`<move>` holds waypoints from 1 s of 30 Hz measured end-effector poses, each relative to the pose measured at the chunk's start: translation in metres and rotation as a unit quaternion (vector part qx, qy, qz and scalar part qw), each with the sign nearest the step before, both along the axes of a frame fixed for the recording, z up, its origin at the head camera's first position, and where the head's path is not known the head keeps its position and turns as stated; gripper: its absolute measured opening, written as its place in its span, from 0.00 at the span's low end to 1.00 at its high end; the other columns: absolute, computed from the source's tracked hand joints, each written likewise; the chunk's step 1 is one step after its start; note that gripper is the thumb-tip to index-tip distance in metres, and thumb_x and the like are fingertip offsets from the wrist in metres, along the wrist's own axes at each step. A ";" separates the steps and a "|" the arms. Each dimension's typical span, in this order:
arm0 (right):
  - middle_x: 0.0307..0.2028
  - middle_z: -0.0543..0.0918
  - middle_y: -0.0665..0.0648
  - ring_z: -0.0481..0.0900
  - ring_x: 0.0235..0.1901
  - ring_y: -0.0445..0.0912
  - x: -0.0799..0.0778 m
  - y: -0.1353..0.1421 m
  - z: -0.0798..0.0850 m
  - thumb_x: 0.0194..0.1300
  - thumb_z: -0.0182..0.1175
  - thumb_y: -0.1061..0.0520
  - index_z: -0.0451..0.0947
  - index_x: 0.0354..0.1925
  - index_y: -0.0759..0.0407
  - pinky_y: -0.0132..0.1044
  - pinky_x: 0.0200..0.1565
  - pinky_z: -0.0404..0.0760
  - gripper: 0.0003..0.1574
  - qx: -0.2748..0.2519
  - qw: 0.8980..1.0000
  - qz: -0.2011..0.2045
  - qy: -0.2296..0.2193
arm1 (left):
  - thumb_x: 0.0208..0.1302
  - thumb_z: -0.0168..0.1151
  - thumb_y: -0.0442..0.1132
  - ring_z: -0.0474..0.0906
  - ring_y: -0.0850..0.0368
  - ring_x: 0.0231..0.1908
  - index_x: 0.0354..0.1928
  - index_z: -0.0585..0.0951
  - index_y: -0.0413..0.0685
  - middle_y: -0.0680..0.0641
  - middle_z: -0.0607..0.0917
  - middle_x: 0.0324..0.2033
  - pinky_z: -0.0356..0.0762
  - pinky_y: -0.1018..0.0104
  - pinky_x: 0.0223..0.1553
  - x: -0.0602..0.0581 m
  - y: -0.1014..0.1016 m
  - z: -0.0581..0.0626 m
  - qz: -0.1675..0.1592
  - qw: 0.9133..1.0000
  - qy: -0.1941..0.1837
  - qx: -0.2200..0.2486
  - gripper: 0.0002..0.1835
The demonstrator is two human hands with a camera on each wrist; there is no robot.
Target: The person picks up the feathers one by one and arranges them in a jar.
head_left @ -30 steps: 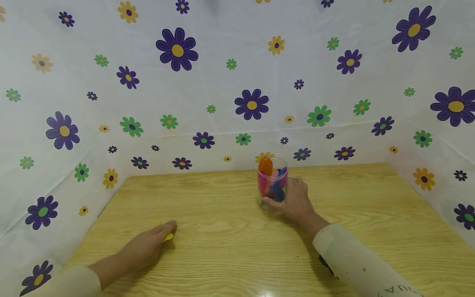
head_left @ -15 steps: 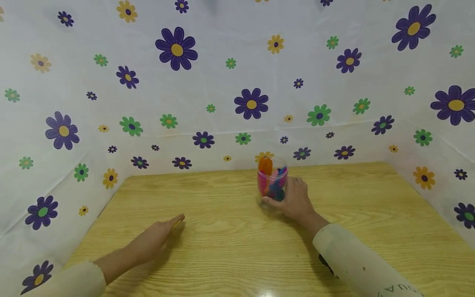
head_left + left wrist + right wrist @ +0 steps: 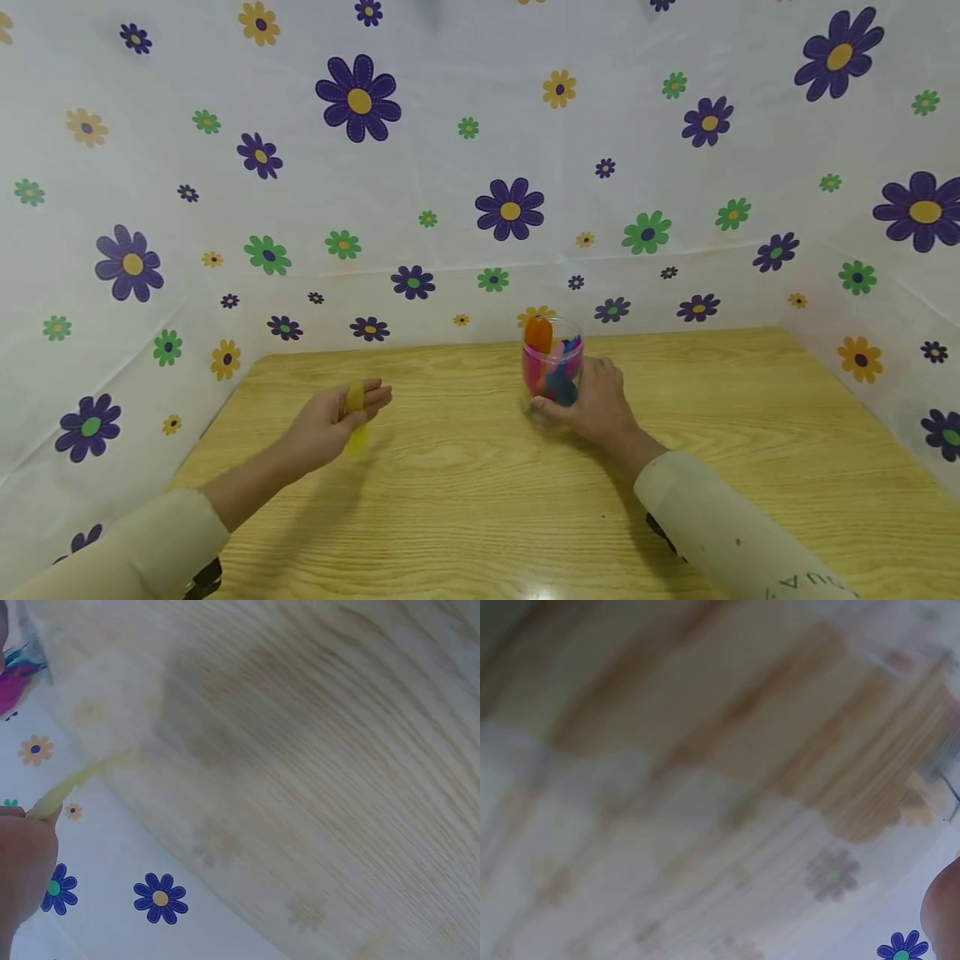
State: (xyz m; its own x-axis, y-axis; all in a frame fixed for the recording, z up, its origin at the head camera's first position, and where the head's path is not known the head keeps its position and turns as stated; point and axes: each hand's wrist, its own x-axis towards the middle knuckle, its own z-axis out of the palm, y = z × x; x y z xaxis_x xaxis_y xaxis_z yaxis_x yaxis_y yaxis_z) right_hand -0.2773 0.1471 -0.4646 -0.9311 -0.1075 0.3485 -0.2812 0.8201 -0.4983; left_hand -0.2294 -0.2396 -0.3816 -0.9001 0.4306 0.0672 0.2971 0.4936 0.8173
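Note:
In the head view my left hand (image 3: 318,427), raised over the left part of the table, pinches a thin, elongated yellow piece (image 3: 356,397) under its thumb; the other fingers extend to the right. The left wrist view shows the same yellow piece (image 3: 71,784) tapering away from the fingertips. My right hand (image 3: 600,407) grips a clear jar (image 3: 552,357) from its right side, thumb across the front. Inside the jar are several orange, pink and blue pieces, with a rounded orange one (image 3: 538,335) upright at the rim. The right hand's far fingers are hidden behind the jar.
A light wood-grain table (image 3: 465,500) lies under both hands. White cloth (image 3: 435,167) printed with purple, green and yellow flowers surrounds it at the back and sides. Both arms wear light sleeves (image 3: 720,517). The right wrist view is mostly blurred table.
My left hand has risen from low over the table and turned, so the yellow piece now shows across its fingers. The right hand and the jar have stayed put.

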 end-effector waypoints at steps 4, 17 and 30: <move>0.50 0.79 0.62 0.70 0.51 0.56 0.000 0.000 0.000 0.51 0.69 0.27 0.66 0.63 0.64 0.57 0.62 0.62 0.57 -0.002 1.000 0.002 0.002 | 0.75 0.41 0.23 0.63 0.39 0.70 0.71 0.57 0.24 0.31 0.63 0.72 0.70 0.63 0.61 -0.002 0.006 0.010 -0.009 0.989 -0.096 0.108 0.25; 0.49 0.79 0.62 0.70 0.52 0.57 0.001 0.000 0.001 0.51 0.69 0.27 0.67 0.61 0.64 0.56 0.62 0.62 0.56 -0.006 1.000 0.000 0.001 | 0.74 0.46 0.24 0.68 0.43 0.68 0.74 0.51 0.29 0.29 0.62 0.72 0.74 0.60 0.59 -0.005 0.031 0.024 -0.033 0.953 -0.196 0.228 0.30; 0.49 0.79 0.63 0.70 0.54 0.58 0.000 0.000 0.000 0.52 0.68 0.27 0.67 0.61 0.65 0.58 0.63 0.61 0.55 0.000 1.000 -0.001 0.000 | 0.72 0.54 0.27 0.75 0.44 0.63 0.71 0.60 0.29 0.31 0.73 0.66 0.77 0.59 0.56 -0.016 0.060 0.043 -0.037 0.967 -0.151 0.201 0.28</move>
State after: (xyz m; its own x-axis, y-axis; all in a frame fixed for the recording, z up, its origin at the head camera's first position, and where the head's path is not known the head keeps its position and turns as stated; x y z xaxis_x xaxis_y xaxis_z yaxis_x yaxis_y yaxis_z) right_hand -0.2768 0.1475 -0.4648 -0.9310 -0.1056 0.3494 -0.2802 0.8203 -0.4986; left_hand -0.2450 -0.1799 -0.3386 -0.8728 0.4878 -0.0181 0.0379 0.1048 0.9938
